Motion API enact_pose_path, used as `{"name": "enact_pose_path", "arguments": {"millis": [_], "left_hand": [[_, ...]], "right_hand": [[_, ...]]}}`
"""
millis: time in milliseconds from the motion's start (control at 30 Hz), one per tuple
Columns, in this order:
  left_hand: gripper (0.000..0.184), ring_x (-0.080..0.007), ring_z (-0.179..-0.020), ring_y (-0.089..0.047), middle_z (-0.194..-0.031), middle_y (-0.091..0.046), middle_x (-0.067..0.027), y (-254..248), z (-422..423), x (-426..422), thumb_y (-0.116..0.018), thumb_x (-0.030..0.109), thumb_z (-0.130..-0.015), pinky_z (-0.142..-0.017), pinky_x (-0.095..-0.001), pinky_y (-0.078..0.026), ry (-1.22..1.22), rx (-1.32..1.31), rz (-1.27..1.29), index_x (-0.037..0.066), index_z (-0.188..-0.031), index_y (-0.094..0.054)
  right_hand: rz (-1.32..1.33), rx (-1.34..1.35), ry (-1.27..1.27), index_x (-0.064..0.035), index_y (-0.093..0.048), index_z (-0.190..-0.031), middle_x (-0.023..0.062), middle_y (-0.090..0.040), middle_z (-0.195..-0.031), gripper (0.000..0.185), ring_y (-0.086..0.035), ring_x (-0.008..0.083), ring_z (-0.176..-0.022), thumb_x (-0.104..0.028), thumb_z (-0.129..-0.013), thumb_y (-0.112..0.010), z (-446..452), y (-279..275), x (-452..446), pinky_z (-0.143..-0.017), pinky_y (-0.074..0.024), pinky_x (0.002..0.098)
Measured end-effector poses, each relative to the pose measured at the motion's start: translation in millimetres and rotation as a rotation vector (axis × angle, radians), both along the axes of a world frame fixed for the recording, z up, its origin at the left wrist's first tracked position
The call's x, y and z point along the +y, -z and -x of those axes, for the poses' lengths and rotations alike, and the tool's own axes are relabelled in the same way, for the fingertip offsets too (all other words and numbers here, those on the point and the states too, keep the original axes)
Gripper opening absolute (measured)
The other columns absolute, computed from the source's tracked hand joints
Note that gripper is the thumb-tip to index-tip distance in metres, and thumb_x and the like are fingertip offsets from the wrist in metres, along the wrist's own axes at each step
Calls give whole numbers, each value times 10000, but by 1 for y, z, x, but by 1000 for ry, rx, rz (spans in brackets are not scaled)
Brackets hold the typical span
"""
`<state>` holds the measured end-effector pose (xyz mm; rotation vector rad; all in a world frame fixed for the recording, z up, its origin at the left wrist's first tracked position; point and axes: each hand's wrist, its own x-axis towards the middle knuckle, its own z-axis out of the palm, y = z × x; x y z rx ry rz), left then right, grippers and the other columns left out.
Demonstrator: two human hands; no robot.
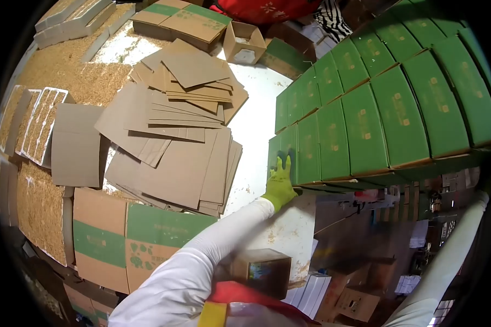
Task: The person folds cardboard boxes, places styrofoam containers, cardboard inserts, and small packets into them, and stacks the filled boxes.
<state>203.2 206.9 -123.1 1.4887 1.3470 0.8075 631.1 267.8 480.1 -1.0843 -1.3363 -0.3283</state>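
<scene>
In a yellow-green glove with dark fingertips, my left hand (281, 185) lies against the front-left end of the green boxes (368, 131), its fingers apart. These boxes stand packed side by side in rows, with one row stepped above another. My right arm reaches up along the far right to the front-right end of the same boxes. There my right hand (486, 182) is mostly lost in dark shadow, and its fingers cannot be made out. Left of my left hand, flat brown cardboard sheets (183, 169) lie in loose, overlapping piles on the white surface (256, 117).
Printed green-and-brown cartons (101, 234) stand at the lower left. Trays of yellowish grains (41, 212) line the left side. An open carton (244, 43) sits at the back, and a brown box (262, 272) is near my body. A red cloth (264, 8) shows at the top.
</scene>
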Motion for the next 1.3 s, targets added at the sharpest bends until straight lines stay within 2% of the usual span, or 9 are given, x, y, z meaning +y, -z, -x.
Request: {"name": "enact_pose_path", "arguments": {"millis": [467, 500, 700, 800, 1033, 1100, 1133, 1233, 1300], "left_hand": [[1145, -589, -1303, -354, -1532, -134, -356, 2, -7, 9, -829, 239, -705, -1084, -488, -395, 41, 12, -97, 20, -1538, -75], [1123, -522, -1326, -372, -1535, -139, -347, 4, -7, 11, -776, 404, -758, -1052, -467, -428, 85, 124, -85, -9, -1529, -72], [1030, -418, -1310, -446, -1499, -303, -316, -7, 1, -5, -781, 381, -723, -1038, -421, -437, -86, 51, -119, -6, -1503, -232], [887, -369, -1224, -542, -1459, -404, -262, 1, 43, 46, -764, 399, -731, -1014, -419, -455, 289, 252, -235, 28, -1440, -382], [365, -267, -896, -665, -990, -671, -141, -289, 98, 119, -740, 161, -768, -806, -354, -519, 20, -548, -1099, 24, -1097, -658], [274, -110, -875, -593, -978, -653, -52, -387, 102, 125, -687, 107, -830, -816, -270, -490, -11, -447, -1270, -14, -1071, -640], [350, -310, -958, -659, -1026, -678, -145, -433, 94, 134, -726, 191, -798, -852, -353, -510, -36, -489, -1320, 34, -1102, -651], [365, -339, -1075, -617, -1142, -651, -194, -566, 64, 128, -656, 219, -869, -921, -380, -482, -40, -435, -1749, 21, -1175, -631], [456, -273, -1143, -600, -1325, -555, -168, -646, 50, 184, -657, 151, -904, -947, -314, -472, -325, 308, -2311, 28, -1323, -527]], "right_hand": [[25, -26, 57, -23, -463, -1410, 119, -541, -1356, 439, -554, 211, -1164, -238, -1028, -442, -17, 18, 2, -1002, -457, 327], [19, -26, 57, -22, -463, -1410, 119, -541, -1356, 439, -554, 211, -1163, -237, -1028, -441, -19, 19, 0, -1002, -457, 328], [-61, -66, 38, -16, -464, -1407, 119, -541, -1352, 437, -554, 213, -1160, -233, -1028, -437, -3, 19, 3, -1003, -458, 335], [-208, -76, -46, -13, -464, -1405, 120, -541, -1351, 436, -554, 214, -1158, -230, -1028, -436, 39, 32, -3, -1003, -459, 338], [-228, 179, -315, -10, -492, -1382, 117, -556, -1341, 413, -568, 212, -1141, -215, -1026, -445, 92, 51, -7, -1001, -456, 325], [-246, 153, -288, -14, -501, -1376, 116, -562, -1338, 406, -566, 208, -1142, -213, -1026, -447, 88, 58, 3, -998, -452, 319], [-254, 93, -267, -18, -496, -1382, 115, -561, -1341, 410, -559, 205, -1153, -219, -1028, -447, 81, 58, 6, -999, -448, 321], [-339, -38, -91, -10, -535, -1343, 115, -609, -1277, 391, -581, 190, -1092, -226, -1024, -466, 75, 57, 14, -953, -460, 311], [-402, -39, -33, 8, -602, -1264, 108, -684, -1146, 352, -614, 171, -965, -216, -1015, -492, 107, 59, -1, -859, -483, 310]]}}
